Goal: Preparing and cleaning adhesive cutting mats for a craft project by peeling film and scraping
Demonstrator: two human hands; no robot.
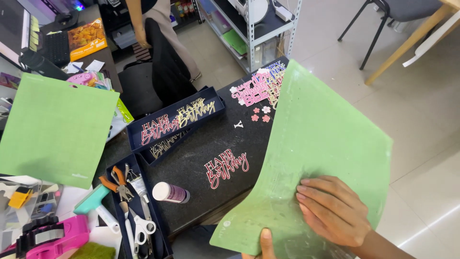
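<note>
A large green cutting mat [326,139] curves up in front of me, over the right side of a black table [206,158]. My right hand [330,211] lies flat on the mat's lower part with fingers pressed to it. My left hand [266,244] shows only a thumb, pinching the mat's bottom edge. Red and pink cut-out lettering [225,168] lies on the table left of the mat. More pink cut-out letters and small flowers [256,93] lie near the mat's upper edge.
A second green mat [52,129] lies at the left. Dark blue trays hold cut-out lettering [175,120] and tools such as pliers and scissors [129,201]. A glue bottle [170,193] lies on the table. Another person [158,24] stands beyond a black chair; a metal shelf [251,29] behind.
</note>
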